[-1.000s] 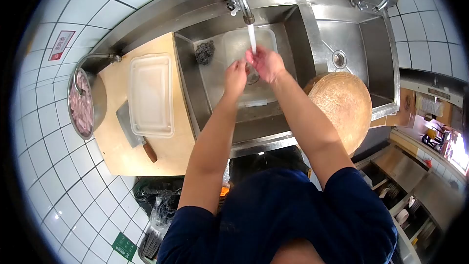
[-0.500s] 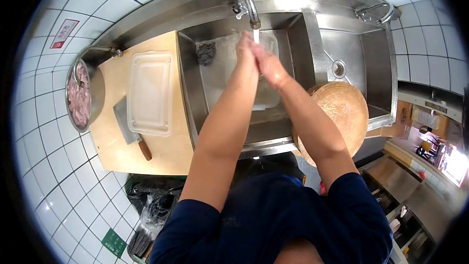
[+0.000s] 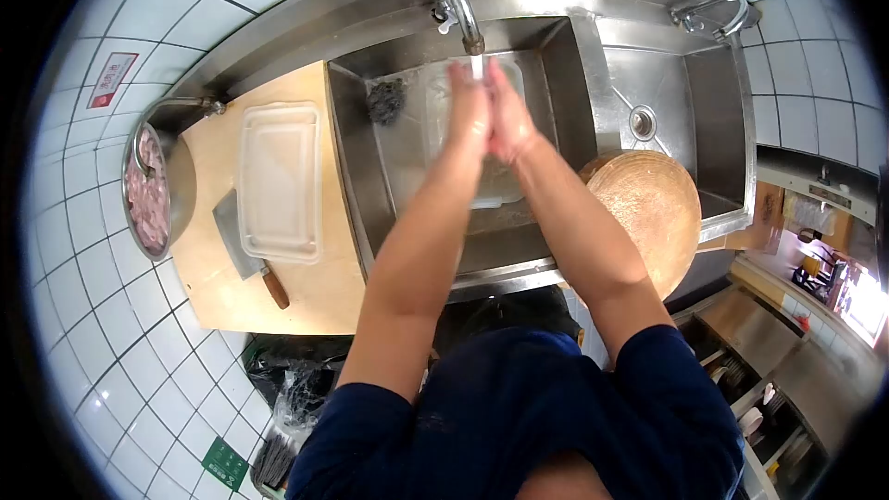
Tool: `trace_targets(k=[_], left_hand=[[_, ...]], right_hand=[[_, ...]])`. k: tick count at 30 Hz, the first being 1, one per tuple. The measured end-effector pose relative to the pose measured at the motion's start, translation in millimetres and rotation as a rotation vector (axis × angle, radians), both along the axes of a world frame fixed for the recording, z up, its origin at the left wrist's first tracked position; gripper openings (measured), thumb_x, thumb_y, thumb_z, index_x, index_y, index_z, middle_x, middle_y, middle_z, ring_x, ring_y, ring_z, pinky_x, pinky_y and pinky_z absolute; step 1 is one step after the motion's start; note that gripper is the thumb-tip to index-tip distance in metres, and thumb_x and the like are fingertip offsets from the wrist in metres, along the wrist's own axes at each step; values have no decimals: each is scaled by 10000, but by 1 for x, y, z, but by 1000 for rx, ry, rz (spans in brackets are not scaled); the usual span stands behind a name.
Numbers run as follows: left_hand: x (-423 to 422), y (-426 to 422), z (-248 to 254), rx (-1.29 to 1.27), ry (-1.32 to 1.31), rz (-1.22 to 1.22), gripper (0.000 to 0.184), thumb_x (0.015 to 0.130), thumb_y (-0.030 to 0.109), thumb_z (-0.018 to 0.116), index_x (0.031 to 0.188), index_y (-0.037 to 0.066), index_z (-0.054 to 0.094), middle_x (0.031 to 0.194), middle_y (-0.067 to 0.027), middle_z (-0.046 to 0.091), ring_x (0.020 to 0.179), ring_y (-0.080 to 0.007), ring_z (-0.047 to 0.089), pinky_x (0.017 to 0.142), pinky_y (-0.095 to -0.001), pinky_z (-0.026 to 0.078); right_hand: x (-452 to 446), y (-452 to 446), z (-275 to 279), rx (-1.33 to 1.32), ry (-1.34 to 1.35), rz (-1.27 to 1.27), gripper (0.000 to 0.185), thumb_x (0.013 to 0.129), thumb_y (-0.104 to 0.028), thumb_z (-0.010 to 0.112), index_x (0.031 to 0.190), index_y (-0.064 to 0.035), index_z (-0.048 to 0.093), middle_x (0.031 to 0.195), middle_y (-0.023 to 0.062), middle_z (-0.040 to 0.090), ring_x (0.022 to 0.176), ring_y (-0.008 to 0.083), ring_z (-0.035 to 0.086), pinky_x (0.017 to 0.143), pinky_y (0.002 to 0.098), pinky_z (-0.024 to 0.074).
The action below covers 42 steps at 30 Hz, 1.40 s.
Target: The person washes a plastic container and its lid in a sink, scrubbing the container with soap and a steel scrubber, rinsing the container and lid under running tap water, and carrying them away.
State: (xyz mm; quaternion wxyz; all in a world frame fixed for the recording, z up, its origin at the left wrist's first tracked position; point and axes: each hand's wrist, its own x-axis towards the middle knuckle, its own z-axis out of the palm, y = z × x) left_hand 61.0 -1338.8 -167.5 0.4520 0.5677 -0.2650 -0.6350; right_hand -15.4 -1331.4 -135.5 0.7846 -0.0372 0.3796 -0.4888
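Note:
Water runs from the faucet (image 3: 454, 0) onto my two hands, which are pressed together at the palms over the left sink basin (image 3: 370, 181). My left hand (image 3: 468, 109) and my right hand (image 3: 507, 113) both point up toward the spout, with fingers stretched out and a little blurred. I see no object held in either. Beneath them, a clear plastic container (image 3: 435, 83) lies in the basin, partly hidden by my hands and wrists. A dark scouring pad (image 3: 386, 102) rests in the basin's upper left corner.
Left of the basin, a wooden board (image 3: 213, 301) bears a white plastic lid (image 3: 280, 182) and a cleaver (image 3: 236, 236). A metal bowl of pink meat (image 3: 148, 199) stands farther left. A round chopping block (image 3: 653, 213) sits by the right basin (image 3: 648, 69).
My hands were apart under the water, then came together palm to palm. They now remain together, with the fingertips more separated than half a second ago.

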Motion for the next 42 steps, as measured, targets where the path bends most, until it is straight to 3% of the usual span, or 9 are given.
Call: trace_targets(k=[1,6,11,13,20,23,31,36,42], left_hand=[[-12,13,3,-125,-109,-82,582,1066,421,405,1455,-12,412,1450,-170,496,1250,-260,528,1026,-407,445],[14,-20,17,57,-149,-48,624,1038,456,429,1408,-46,463,1308,-207,598,1027,-289,631,843,-419,503],[-9,2,2,-250,-389,-193,654,1050,498,352,1483,13,419,1512,-236,432,1436,-333,361,1180,-400,270],[-15,9,48,-174,-528,-374,731,932,588,566,1496,183,338,1484,-193,465,1380,-363,456,1086,-586,386],[20,-30,-41,-158,-372,-151,611,1052,402,392,1428,-78,358,1498,-305,360,1368,-394,379,1142,-441,302],[-3,0,-27,-411,-529,-345,670,1048,480,368,1462,-47,345,1519,-290,358,1356,-383,443,1128,-438,339],[64,-28,-18,-244,-738,-253,652,968,354,577,1410,-99,423,1425,-333,466,1381,-428,404,1163,-450,302],[90,81,-65,-344,-1282,-139,727,913,232,660,1460,-119,334,1418,-369,444,1353,-455,425,1143,-445,331],[120,146,-76,150,-905,-490,706,866,99,584,1529,52,346,1251,-330,589,1169,-467,577,998,-472,467]], right_hand=[[-2,-6,-10,15,-17,-14,720,1040,-589,371,1505,-40,396,1505,123,466,1338,236,448,1133,408,333],[16,16,30,-146,77,108,731,1031,-620,346,1485,-53,427,1452,105,524,1266,238,503,1095,399,367],[-1,-8,20,35,-29,-15,843,1004,-667,348,1520,0,358,1569,122,394,1442,240,334,1194,399,225],[-9,-13,16,-215,97,-69,844,998,-669,367,1539,-22,334,1615,131,299,1493,244,258,1233,384,148],[25,23,26,-152,-33,19,789,991,-673,375,1483,-59,432,1426,106,546,1270,252,517,1084,418,381],[-6,-12,-19,-61,-14,-136,895,968,-719,343,1576,-66,262,1608,117,326,1485,250,274,1197,438,237],[33,43,16,-168,-188,39,745,1024,-540,440,1519,9,342,1541,198,406,1413,296,400,1183,409,283],[-12,53,-91,47,1823,417,891,925,-415,631,1575,-6,179,1532,274,372,1430,398,350,1167,445,329],[-48,66,-89,54,1721,1118,904,880,-182,607,1605,-103,73,1187,276,659,1098,406,662,979,456,517]])
